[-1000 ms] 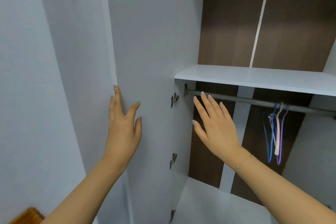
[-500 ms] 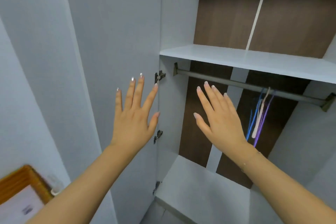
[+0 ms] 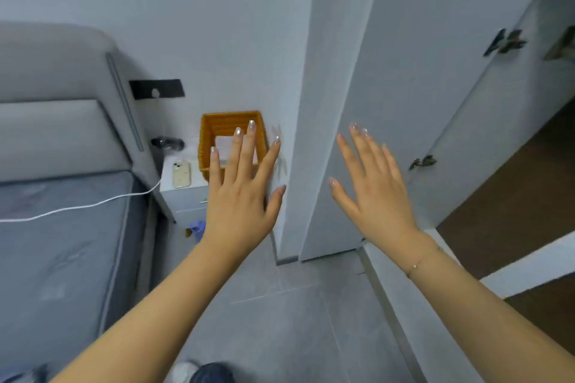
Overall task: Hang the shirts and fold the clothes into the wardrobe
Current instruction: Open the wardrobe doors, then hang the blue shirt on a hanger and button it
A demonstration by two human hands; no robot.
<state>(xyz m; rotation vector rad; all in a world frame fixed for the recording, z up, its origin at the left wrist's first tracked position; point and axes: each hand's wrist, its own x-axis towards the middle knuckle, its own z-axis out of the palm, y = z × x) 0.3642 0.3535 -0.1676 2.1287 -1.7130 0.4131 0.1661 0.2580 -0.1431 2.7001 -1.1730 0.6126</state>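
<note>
Head view is tilted down toward the floor, and both hands are held out flat with fingers spread, nothing being grasped by either. No shirts or other clothes are seen anywhere in the frame, so where the garments lie cannot be told.

The main risk is judged to lie around the left hand. Beyond its fingertips an orange wicker basket is set on a white bedside cabinet, with a phone lying just left of the basket and a white charging cable trailing from it across the grey bed. A careless sweep of that hand could knock the basket or snag the cable and drag the phone off the edge.

Just right of the left hand's thumb the edge of the open wardrobe door is seen, between the two hands. The right hand is held in front of the door's inner face; whether it touches cannot be told. A push there could swing the door against the wall or pinch fingers near the hinges.

Below both forearms a grey tiled floor is laid. Right of the right hand, the wardrobe stands open, its dark wood interior and white base exposed. Room between bed and wardrobe is judged to be tight.
</note>
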